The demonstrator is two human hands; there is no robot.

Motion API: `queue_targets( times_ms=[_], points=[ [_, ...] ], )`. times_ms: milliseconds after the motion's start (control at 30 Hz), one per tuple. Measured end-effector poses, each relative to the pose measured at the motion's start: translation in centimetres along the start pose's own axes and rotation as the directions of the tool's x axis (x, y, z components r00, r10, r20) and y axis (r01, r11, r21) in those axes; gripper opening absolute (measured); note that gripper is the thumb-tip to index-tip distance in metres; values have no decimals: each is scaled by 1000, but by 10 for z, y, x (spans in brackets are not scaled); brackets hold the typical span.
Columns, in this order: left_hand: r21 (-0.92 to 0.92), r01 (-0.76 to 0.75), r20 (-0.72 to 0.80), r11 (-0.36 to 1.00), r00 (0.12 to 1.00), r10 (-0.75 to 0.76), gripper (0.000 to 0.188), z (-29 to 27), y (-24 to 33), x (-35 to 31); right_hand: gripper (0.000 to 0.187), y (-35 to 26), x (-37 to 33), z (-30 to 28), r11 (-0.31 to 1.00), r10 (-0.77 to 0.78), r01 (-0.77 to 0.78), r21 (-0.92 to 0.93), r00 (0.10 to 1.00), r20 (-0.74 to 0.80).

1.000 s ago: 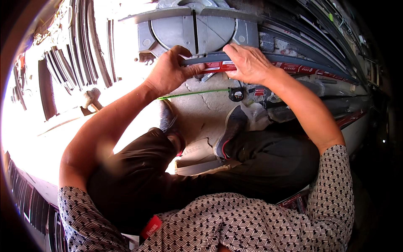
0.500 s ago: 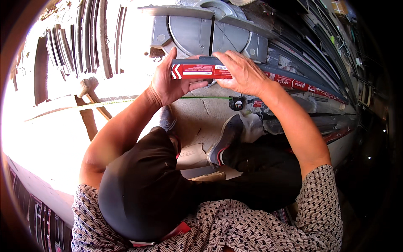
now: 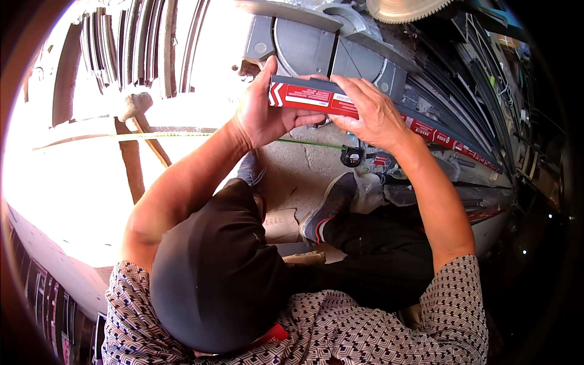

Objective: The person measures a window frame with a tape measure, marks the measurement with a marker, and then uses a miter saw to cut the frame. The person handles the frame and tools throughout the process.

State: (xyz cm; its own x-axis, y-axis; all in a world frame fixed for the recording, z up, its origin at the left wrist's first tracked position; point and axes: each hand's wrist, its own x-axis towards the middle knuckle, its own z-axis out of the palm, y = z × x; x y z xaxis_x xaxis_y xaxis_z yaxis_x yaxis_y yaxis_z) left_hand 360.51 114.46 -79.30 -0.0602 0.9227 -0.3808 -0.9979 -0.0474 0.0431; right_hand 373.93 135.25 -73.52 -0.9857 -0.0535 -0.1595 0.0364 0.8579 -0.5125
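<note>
A long dark grey profile bar [image 3: 313,97] with red printed film along its side lies across both my hands, its left end facing me and the rest sloping down to the right. My left hand [image 3: 258,118] holds the bar near that end, thumb raised beside it and fingers behind and underneath. Further right, my right hand [image 3: 380,118] is wrapped over the bar from above, covering part of the film. Just beyond my hands sits the grey metal base of a mitre saw [image 3: 304,52], with a slot down its middle.
A toothed round saw blade [image 3: 407,6] shows at the top. On the ground lie a black tape measure [image 3: 351,156] with its tape drawn out leftward, and a hammer [image 3: 143,125]. Dark strips [image 3: 143,48] stand in rows at left; long profiles [image 3: 462,115] are piled at right. My shoe [image 3: 331,204] is below.
The view has shifted, so the surroundings and my hands appear further right, and more of the saw blade shows. The bar slopes slightly more to the right. Both hands keep their hold.
</note>
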Motion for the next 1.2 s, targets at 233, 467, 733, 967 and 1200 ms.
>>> queue_targets(
  times_ms=[233,467,733,967,1200],
  points=[
    [219,-66,-26,973,997,73,94,-8,-7,12,70,7,-14,-6,1000,26,-26,-4,1000,-7],
    [271,-104,-4,957,994,109,78,-7,-8,9,69,21,-34,-14,997,76,-77,-30,997,-20],
    [294,-126,58,947,992,114,65,-13,-12,9,69,26,-48,-20,988,148,-147,-45,988,29],
    [293,-103,37,951,995,97,59,-13,-16,6,72,26,-51,-13,993,84,-87,-83,996,-32],
    [238,-82,20,968,997,79,53,-15,-16,5,74,28,-54,-10,991,92,-91,-96,996,-2]
  ],
)
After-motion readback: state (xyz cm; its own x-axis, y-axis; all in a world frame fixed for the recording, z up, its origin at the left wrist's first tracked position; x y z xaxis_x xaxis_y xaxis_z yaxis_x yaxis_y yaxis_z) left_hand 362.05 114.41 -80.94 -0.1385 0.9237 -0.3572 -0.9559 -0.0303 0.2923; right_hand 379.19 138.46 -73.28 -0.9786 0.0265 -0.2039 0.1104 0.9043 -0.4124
